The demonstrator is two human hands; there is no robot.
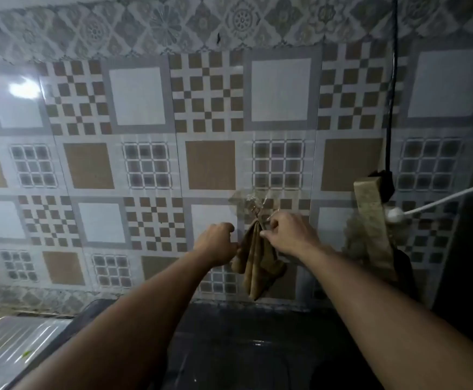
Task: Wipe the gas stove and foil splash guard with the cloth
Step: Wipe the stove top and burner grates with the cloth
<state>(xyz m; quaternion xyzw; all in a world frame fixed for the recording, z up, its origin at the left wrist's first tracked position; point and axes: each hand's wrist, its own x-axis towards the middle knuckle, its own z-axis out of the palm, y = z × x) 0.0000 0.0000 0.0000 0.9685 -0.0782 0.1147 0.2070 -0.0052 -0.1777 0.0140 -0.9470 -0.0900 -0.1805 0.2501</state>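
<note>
Brown cloth (257, 260); brown-and-grey checked wall tiles (145, 122).

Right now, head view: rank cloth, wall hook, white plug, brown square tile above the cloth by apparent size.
1. Brown tile, largest.
2. Cloth, slightly smaller in area, partly hidden by the hands.
3. Wall hook with its clear pad.
4. White plug, smallest.

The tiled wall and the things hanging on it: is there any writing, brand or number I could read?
None. The wall tiles carry only patterns. The brown cloth, the hook holding it and the white cable show no print.
</note>
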